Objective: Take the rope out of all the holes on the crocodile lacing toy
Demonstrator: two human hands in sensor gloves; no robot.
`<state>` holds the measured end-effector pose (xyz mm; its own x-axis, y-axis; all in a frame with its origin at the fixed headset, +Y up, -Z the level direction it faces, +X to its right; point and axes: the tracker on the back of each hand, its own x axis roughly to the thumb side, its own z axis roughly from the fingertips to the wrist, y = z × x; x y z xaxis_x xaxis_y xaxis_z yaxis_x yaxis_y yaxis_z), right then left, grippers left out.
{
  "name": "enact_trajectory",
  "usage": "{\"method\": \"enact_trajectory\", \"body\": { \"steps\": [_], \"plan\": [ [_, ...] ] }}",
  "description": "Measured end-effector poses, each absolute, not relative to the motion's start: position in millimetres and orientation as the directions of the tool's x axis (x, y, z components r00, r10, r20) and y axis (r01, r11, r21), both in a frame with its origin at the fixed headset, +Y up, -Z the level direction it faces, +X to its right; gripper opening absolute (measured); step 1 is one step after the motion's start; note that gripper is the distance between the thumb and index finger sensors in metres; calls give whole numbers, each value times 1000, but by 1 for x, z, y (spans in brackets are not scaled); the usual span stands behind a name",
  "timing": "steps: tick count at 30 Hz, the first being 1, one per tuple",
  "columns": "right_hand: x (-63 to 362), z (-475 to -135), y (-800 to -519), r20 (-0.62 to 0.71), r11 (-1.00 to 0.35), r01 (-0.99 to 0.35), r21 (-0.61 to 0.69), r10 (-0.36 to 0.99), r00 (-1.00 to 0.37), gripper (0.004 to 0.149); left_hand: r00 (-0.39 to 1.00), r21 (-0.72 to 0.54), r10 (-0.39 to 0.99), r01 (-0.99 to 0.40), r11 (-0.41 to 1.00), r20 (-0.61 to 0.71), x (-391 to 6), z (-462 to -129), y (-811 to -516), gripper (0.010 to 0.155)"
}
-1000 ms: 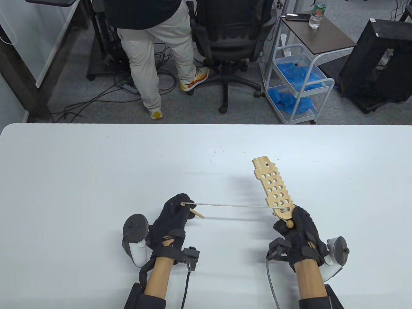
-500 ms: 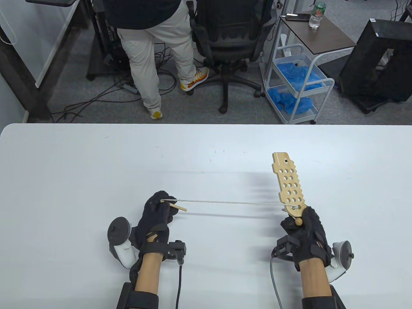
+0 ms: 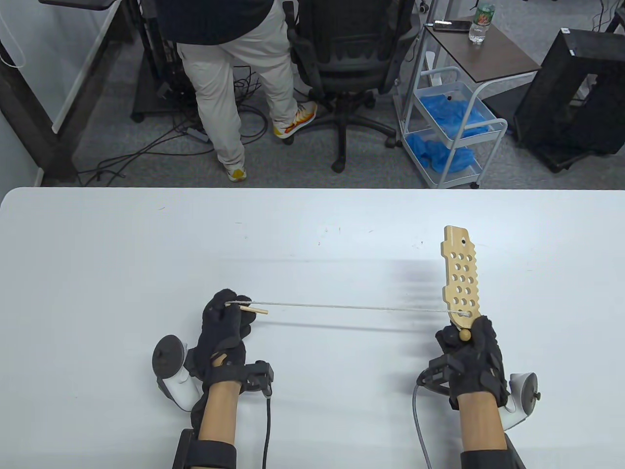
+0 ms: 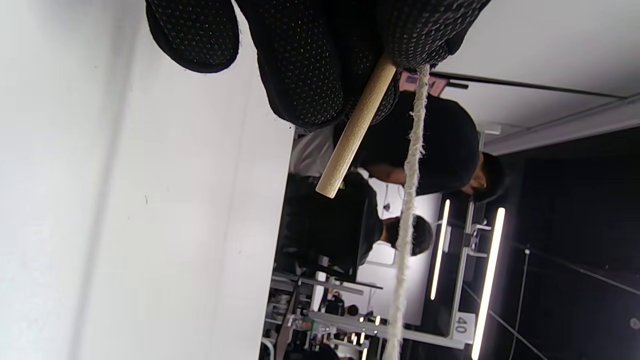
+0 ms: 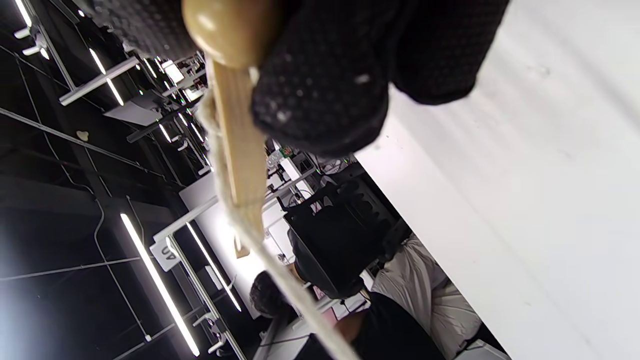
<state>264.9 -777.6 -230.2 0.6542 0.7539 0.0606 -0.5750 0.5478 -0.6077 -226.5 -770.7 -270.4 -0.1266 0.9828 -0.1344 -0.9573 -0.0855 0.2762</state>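
Note:
The wooden crocodile lacing toy (image 3: 461, 276), full of round holes, stands above the white table (image 3: 312, 234) at the right. My right hand (image 3: 468, 349) grips its lower end, next to a wooden bead (image 3: 465, 335). A white rope (image 3: 342, 307) runs taut from a hole near the toy's lower end leftward to my left hand (image 3: 229, 312). My left hand pinches the rope and its wooden needle (image 3: 255, 309). The left wrist view shows the needle (image 4: 355, 127) and rope (image 4: 410, 190) under my fingers. The right wrist view shows the toy's edge (image 5: 240, 135), bead (image 5: 225, 30) and rope (image 5: 290, 290).
Beyond the table's far edge stand a person (image 3: 229, 73), an office chair (image 3: 349, 53), a white cart with blue cloths (image 3: 451, 132) and a small side table (image 3: 481, 46) with a bottle.
My hands have moved apart: the left hand leftward with the needle, the right hand rightward with the toy. The toy has turned more upright and the visible rope span has lengthened.

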Motion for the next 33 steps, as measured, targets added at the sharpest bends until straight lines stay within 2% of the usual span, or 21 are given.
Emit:
{"method": "enact_trajectory", "body": {
  "steps": [10, 19, 33],
  "plan": [
    [271, -227, -784, 143, 626, -455, -633, 673, 726, 49, -308, 393, 940, -890, -231, -145, -236, -264, -783, 48],
    [274, -226, -786, 199, 662, -405, -631, 642, 740, 49, -332, 436, 934, -866, -247, -129, -239, -262, -783, 48],
    [284, -218, -787, 238, 634, -344, -693, 652, 720, 48, -380, 502, 918, -819, -278, -112, -244, -258, -787, 48]
  ]
}}
